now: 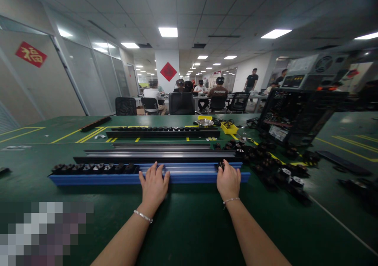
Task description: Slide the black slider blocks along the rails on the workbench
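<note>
Your right hand (228,180) grips a small black part (220,165) at a long blue metal rail (191,177); leftward, your left hand (154,182) touches it, fingers spread.

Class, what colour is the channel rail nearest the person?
The channel rail is blue; head view shows it.

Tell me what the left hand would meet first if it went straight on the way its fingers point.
The left hand lies across the blue rail; beyond that, it would likely first meet the dark rail with a silvery channel just behind, though height and depth are unclear.
</note>
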Available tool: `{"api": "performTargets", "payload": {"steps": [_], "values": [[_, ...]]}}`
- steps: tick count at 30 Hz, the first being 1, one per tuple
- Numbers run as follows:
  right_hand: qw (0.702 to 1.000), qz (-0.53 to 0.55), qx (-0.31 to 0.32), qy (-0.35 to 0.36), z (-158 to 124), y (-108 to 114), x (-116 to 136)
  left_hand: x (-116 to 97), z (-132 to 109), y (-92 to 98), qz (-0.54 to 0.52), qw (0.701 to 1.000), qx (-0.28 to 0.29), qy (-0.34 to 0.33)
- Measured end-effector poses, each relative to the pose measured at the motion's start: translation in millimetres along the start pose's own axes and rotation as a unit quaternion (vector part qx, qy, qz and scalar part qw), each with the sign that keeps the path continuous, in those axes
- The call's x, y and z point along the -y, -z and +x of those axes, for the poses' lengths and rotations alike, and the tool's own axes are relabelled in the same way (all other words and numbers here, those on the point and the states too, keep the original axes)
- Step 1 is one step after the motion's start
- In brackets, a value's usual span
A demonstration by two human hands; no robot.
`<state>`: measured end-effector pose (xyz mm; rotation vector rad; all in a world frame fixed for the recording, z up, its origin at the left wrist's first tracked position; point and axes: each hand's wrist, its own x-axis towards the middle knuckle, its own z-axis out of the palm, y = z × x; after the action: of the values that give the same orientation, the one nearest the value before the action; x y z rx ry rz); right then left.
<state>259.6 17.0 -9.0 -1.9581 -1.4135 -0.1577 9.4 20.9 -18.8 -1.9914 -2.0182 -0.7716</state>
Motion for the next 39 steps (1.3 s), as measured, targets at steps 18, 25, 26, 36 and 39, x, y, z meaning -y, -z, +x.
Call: {"api": "performTargets", "payload": {"steps": [18,25,26,36,39], "values": [[0.999,-0.011,0.000,-0.043,6.4,4.2,-7.7,-2.0,0.3,2.9,0.000,1.000,0.005,0.009],[0.998,-0.012,-0.003,-0.061,8.5,7.1,-11.0,-2.1,-0.6,2.9,0.002,1.000,-0.009,0.002],[0.998,-0.012,-0.003,-0.064,8.8,7.7,-11.5,-2.0,-0.6,2.9,0.001,1.000,-0.008,0.002],[0.995,-0.006,-0.016,-0.095,11.8,8.4,-14.5,-1.0,0.1,0.9,0.000,1.000,0.001,0.009],[0.995,-0.008,-0.015,-0.099,12.8,11.0,-15.8,-0.1,0.2,-0.5,-0.004,1.000,0.002,0.009]]}}
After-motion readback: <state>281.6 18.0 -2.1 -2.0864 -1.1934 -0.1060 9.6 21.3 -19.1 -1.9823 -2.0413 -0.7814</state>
